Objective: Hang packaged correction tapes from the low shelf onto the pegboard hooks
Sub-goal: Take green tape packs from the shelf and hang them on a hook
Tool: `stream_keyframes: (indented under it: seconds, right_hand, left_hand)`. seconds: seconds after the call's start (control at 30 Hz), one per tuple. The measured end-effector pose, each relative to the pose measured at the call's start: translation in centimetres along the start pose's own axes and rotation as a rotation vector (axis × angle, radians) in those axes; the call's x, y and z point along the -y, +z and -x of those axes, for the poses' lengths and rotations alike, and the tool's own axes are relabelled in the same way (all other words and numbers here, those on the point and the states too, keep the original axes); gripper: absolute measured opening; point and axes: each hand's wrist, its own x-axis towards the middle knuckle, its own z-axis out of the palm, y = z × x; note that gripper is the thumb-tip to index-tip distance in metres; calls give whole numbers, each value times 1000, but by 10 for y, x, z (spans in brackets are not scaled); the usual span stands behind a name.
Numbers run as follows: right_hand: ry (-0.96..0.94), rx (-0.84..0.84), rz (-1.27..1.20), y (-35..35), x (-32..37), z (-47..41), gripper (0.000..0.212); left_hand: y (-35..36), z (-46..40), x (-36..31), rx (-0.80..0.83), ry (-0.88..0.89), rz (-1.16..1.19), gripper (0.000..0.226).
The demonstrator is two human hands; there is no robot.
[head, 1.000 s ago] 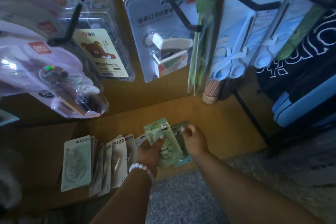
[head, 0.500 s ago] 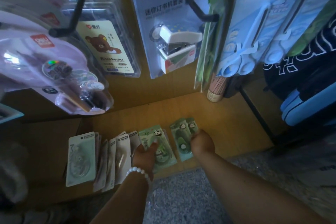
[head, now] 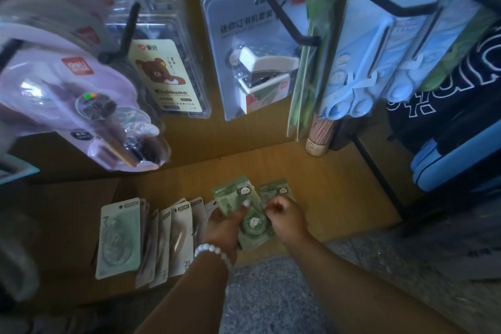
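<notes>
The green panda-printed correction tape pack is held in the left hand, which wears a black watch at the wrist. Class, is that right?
Not quite. The head view shows the left hand holding the green panda-printed correction tape pack, but the wrist wears a white beaded bracelet, not a black watch.

— What is the person wearing?
— A bracelet (head: 214, 251) of round white beads circles the left wrist. Both forearms are bare.
— And the nails?
— The left hand (head: 223, 228) has a pale thumbnail.

On the low shelf (head: 311, 171), fanned packs (head: 151, 236) lie left of the hand-held pack (head: 238, 198), below hanging goods.
</notes>
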Motion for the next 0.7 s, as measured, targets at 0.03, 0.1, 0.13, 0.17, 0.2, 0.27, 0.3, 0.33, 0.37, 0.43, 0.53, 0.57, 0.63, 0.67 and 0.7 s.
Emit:
stream_keyframes:
  seconds: [0.03, 0.1, 0.13, 0.17, 0.2, 0.27, 0.3, 0.33, 0.37, 0.43, 0.53, 0.57, 0.63, 0.67, 0.7]
  right_hand:
    - [-20, -33, 22, -1, -1, -2, 9]
    - [-29, -136, 154, -10, -4, -11, 10]
    - [-11, -184, 253, -15, -8, -16, 15]
    - [12, -222, 356, -21, -13, -22, 25]
    - [44, -237, 444, -26, -17, -26, 35]
    - [107, -212, 568, -31, -23, -33, 52]
    - [129, -182, 619, -31, -25, -35, 57]
    - [140, -150, 676, -29, -25, -36, 60]
    - [145, -122, 736, -27, -25, -37, 61]
    - [151, -99, 813, -22, -23, -40, 62]
    - [141, -98, 860, -16, -22, -43, 60]
    - [134, -96, 884, -15, -22, -43, 61]
    - [126, -83, 939, -14, -23, -42, 66]
    - [123, -73, 964, -14, -23, -42, 70]
    - [117, -60, 980, -14, -24, -41, 72]
  left_hand:
    - [1, 2, -1, -1, 8, -15, 67]
    - [2, 1, -1, -10, 9, 17, 51]
    - [1, 1, -1, -8, -6, 31, 53]
    - [-1, 0, 0, -1, -18, 41, 61]
    - [-2, -1, 2, -4, -32, 42, 71]
    - [-5, -1, 5, -9, -49, 40, 88]
    - [-7, -4, 9, -18, -62, 41, 96]
    - [-9, -6, 12, -32, -71, 44, 102]
    - [-11, -10, 15, -41, -73, 47, 106]
    - [-14, -17, 22, -53, -75, 58, 107]
    - [-18, -24, 29, -62, -74, 77, 108]
    - [-19, -27, 30, -58, -75, 85, 110]
    - [-21, -30, 34, -45, -77, 95, 115]
    - [-21, -29, 34, -41, -80, 103, 118]
    - [-22, -28, 35, -42, -80, 109, 120]
